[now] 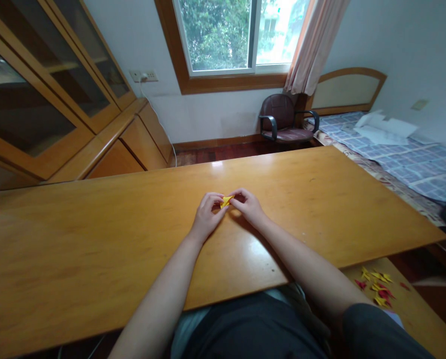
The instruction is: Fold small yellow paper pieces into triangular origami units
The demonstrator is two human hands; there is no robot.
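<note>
A small folded piece of yellow paper (226,201) is pinched between both my hands over the middle of a wide wooden table (96,239). My left hand (207,214) grips its left end with thumb and fingertips pressed together. Fingers curled, my right hand (250,205) grips its right end. Both wrists rest on the tabletop.
Several small folded yellow and red paper pieces (378,286) lie on a lower wooden surface at my right. A dark armchair (283,119) stands under the window, a bed (402,154) along the right wall, and glass-door wooden cabinets (58,99) on the left.
</note>
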